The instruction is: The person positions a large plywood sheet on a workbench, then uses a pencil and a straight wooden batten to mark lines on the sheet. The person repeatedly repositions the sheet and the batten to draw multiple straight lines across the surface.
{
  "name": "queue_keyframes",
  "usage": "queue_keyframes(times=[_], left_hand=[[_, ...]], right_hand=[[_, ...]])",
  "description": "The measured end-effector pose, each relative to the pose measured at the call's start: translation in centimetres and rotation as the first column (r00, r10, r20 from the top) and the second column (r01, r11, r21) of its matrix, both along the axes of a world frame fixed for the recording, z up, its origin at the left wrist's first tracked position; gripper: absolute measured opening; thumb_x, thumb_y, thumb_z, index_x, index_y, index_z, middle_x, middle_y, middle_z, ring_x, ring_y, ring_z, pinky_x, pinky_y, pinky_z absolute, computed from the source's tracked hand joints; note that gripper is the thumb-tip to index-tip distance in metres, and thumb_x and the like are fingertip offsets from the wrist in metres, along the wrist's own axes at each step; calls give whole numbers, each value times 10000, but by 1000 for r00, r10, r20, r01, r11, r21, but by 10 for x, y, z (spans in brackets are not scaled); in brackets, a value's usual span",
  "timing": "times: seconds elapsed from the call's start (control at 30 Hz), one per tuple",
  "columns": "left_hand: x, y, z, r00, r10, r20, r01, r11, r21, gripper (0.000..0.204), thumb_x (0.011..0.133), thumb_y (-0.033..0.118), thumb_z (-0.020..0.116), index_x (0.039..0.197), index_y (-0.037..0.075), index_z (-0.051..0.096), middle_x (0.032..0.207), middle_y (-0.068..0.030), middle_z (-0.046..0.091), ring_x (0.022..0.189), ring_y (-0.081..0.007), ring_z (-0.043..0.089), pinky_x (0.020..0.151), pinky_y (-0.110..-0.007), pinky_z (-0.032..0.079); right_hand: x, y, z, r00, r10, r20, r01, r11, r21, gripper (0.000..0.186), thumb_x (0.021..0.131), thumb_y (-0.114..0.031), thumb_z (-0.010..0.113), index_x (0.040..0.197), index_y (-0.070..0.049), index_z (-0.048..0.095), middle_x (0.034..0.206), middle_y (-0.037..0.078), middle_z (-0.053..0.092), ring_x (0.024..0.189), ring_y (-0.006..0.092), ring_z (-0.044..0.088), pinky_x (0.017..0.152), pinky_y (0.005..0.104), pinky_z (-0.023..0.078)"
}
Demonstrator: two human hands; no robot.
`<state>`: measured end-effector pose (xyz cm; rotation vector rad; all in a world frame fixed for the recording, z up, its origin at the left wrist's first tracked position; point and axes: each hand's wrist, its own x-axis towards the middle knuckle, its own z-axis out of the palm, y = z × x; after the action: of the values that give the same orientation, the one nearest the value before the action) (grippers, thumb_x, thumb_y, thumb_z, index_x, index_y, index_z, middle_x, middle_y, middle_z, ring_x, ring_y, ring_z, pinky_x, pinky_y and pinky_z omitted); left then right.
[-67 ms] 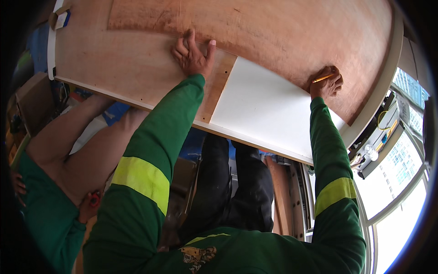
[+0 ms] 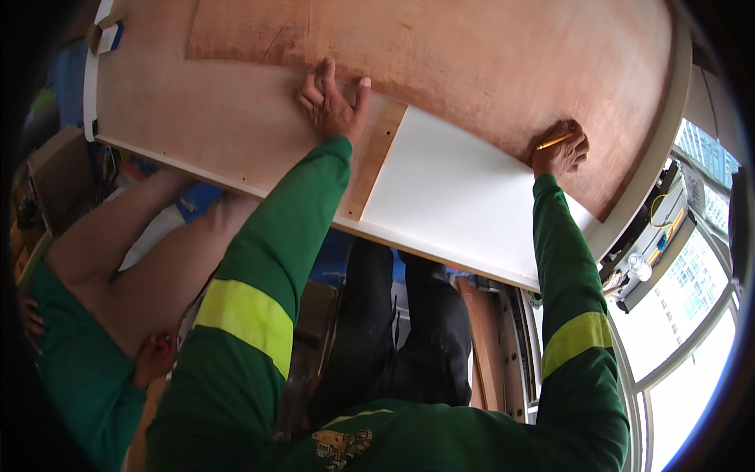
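Note:
A large reddish-brown plywood sheet (image 2: 472,63) lies over a paler brown board (image 2: 197,126) and a white panel (image 2: 456,185). My left hand (image 2: 334,108) rests at the sheet's near edge, fingers apart, thumb and forefinger stretched out and the other fingers bent. Farther right, my right hand (image 2: 562,151) is closed, with a yellow pencil (image 2: 555,141) lying across its fingers. That hand sits on the sheet near its lower right corner. The pencil's tip is hard to make out. Small dark holes mark the paler board beside the white panel.
At the lower left a person in a green top (image 2: 71,377) sits close to the board, something red in one hand. A small blue-and-white box (image 2: 110,37) sits at the far left corner. Windows (image 2: 676,307) and a cluttered ledge (image 2: 649,263) are on the right.
The whole scene has shifted slightly downward in the picture. Both hands keep nearly the same places on the sheet.

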<state>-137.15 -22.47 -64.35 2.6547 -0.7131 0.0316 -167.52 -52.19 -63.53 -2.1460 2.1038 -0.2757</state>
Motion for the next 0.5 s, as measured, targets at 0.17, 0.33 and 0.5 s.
queue_keyframes(times=[0.17,0.33,0.5], left_hand=[[-1,-15,12,997,33,-70,-40,994,-106,867,958,606,720,1620,138,412,1531,-234,364,1426,-443,359,1200,-543,330],[-80,-27,7,940,179,-291,-257,932,-257,873,989,446,740,1592,-56,355,1532,-339,405,1455,-518,345,1238,-571,283],[-196,-113,53,-67,-74,-995,-935,352,37,934,981,462,769,1626,-37,314,1630,-200,393,1481,-302,420,1233,-431,319]], right_hand=[[-14,-18,-14,993,-36,-115,39,999,21,509,1069,-561,508,1401,-175,523,1528,122,448,1382,385,435,1075,599,406],[-43,-4,36,766,533,360,-472,846,-247,338,1105,-152,581,1392,9,505,1266,297,566,1150,496,575,979,520,503],[-128,170,107,858,307,411,-339,941,5,277,1081,-107,592,1275,89,569,1204,327,581,1101,513,584,961,516,518]])
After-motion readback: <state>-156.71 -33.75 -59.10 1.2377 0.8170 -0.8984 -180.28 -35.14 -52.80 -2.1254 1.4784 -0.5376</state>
